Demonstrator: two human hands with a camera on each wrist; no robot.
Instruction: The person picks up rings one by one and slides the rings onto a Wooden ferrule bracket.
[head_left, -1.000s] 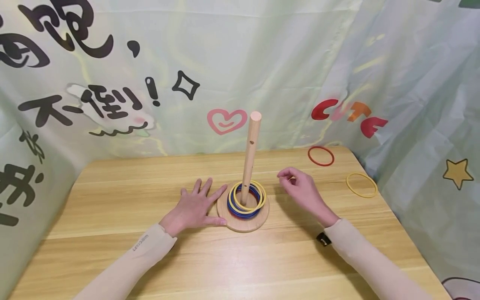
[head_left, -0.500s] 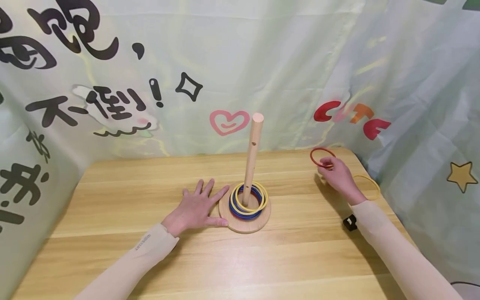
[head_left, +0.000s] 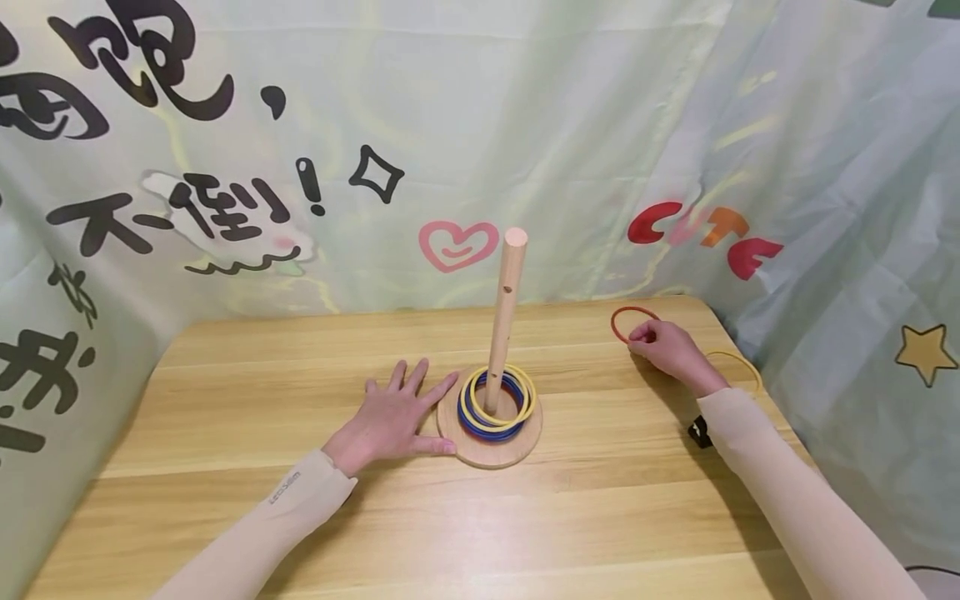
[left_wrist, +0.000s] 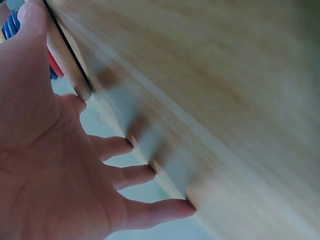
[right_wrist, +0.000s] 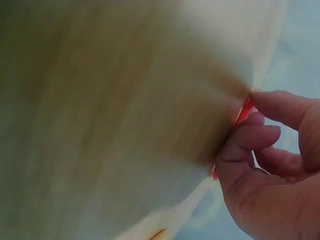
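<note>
In the head view a round wooden base (head_left: 498, 457) with an upright peg (head_left: 506, 308) stands mid-table. Two yellow rings (head_left: 525, 385) and several blue rings (head_left: 480, 433) lie around the foot of the peg. My left hand (head_left: 386, 421) rests with spread fingers beside the base; its thumb and index finger touch the base's rim. At the back right, my right hand (head_left: 671, 354) pinches the near side of a red ring (head_left: 617, 315) at the tabletop. Fingers partly cover this ring (right_wrist: 245, 111) in the right wrist view.
Another yellow ring (head_left: 742, 362) lies at the table's right edge, partly hidden behind the right forearm. Printed curtains (head_left: 570, 167) enclose the back and sides of the wooden table (head_left: 300, 350).
My right hand has moved from beside the base out to the back right and taken hold of the red ring, which has shifted slightly left and nearer. My left hand stays put.
</note>
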